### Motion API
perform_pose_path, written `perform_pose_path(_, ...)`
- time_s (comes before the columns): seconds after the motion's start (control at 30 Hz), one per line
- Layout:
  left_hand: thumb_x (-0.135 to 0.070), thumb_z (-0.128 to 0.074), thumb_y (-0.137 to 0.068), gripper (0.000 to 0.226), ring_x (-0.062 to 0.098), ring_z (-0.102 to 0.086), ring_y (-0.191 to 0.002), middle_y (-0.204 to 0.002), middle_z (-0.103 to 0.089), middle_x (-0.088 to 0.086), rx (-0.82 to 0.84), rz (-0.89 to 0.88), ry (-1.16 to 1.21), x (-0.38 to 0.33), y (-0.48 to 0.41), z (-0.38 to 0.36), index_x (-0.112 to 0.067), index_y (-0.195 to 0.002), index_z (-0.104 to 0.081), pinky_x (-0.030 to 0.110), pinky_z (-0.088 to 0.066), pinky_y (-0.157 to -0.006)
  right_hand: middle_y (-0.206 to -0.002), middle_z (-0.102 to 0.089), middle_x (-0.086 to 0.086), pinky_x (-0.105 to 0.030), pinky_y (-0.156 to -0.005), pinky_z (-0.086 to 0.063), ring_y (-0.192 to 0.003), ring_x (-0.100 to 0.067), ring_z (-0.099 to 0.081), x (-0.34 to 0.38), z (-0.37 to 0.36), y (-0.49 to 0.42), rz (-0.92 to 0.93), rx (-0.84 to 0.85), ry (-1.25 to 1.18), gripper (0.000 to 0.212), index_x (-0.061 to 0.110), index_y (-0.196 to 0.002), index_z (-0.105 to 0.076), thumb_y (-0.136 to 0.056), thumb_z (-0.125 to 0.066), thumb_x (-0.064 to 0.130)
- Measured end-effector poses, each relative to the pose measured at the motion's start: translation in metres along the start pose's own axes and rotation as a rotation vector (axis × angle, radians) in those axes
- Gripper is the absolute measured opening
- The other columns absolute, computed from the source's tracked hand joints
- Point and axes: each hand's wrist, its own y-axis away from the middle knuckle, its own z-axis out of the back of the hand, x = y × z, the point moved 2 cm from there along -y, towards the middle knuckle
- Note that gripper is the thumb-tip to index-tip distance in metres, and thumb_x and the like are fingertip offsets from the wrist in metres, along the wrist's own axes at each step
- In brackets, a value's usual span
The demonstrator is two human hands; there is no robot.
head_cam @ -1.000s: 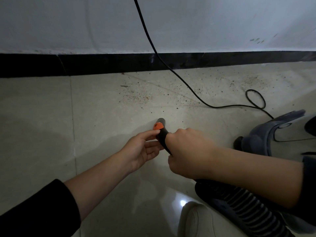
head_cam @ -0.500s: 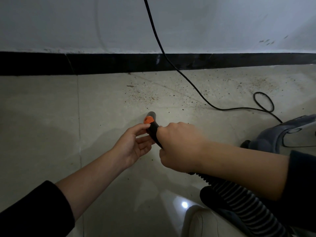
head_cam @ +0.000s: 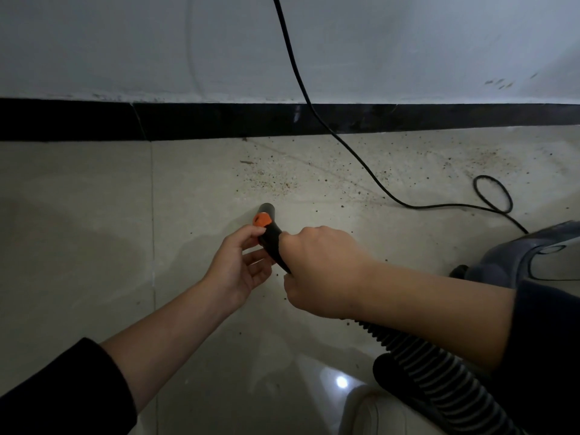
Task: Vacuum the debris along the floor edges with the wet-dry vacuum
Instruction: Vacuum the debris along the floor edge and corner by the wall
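Observation:
A black vacuum nozzle with an orange tab points at the floor just short of the debris. My right hand grips the nozzle handle from above, and the ribbed black hose runs back under my forearm. My left hand holds the nozzle from the left, thumb beside the orange tab. Fine brown debris is scattered along the floor below the black baseboard, spreading to the right. The grey vacuum body sits at the right edge.
A black power cord drops down the white wall, crosses the debris and loops near the vacuum. A pale shoe shows at the bottom. Beige floor tiles stretch to the left.
The nozzle and both hands have moved slightly forward towards the debris by the baseboard. The hold of each hand looks the same.

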Motion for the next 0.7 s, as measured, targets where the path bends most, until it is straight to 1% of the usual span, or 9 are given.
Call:
perform_pose_path(0.17, -0.024, -0.058, -0.088, 0.018, 0.012, -0.061, -0.049, -0.064, -0.062, 0.002, -0.035, -0.021, 0.024, -0.002, 0.007, 0.009, -0.011, -0.099, -0.060, 0.027, -0.047, -0.054, -0.067, -0.033, 0.002, -0.023, -0.045, -0.023, -0.053, -0.011, -0.031, 0.005, 0.001, -0.002, 0.052, 0.003, -0.013, 0.015, 0.016, -0.088, -0.036, -0.090, -0.051, 0.019)
perform_pose_path(0.3, -0.024, -0.056, -0.087, 0.018, 0.017, -0.056, -0.060, -0.079, -0.056, 0.006, -0.097, -0.041, 0.031, -0.006, 0.019, 0.030, -0.010, -0.099, -0.059, 0.027, -0.046, -0.054, -0.066, -0.034, 0.001, -0.024, -0.045, -0.024, -0.053, -0.012, -0.032, 0.017, -0.001, -0.005, 0.126, -0.002, -0.022, 0.014, 0.015, -0.087, -0.038, -0.090, -0.051, 0.021)
perform_pose_path(0.5, -0.023, -0.056, -0.087, 0.016, 0.018, -0.052, -0.062, -0.077, -0.053, 0.007, -0.163, -0.076, 0.055, -0.009, 0.037, 0.061, -0.009, -0.093, -0.059, 0.028, -0.045, -0.057, -0.066, -0.034, 0.002, -0.023, -0.045, -0.024, -0.052, -0.011, -0.033, 0.040, -0.002, -0.010, 0.237, -0.007, -0.022, 0.014, 0.015, -0.089, -0.040, -0.089, -0.051, 0.022)
perform_pose_path(0.7, -0.023, -0.055, -0.087, 0.017, 0.017, -0.050, -0.061, -0.076, -0.052, 0.006, -0.204, -0.121, 0.048, -0.007, 0.044, 0.073, -0.009, -0.096, -0.058, 0.026, -0.043, -0.050, -0.067, -0.035, 0.002, -0.024, -0.045, -0.027, -0.053, -0.012, -0.033, 0.049, -0.004, -0.012, 0.272, 0.007, -0.044, 0.014, 0.015, -0.091, -0.042, -0.089, -0.053, 0.024)
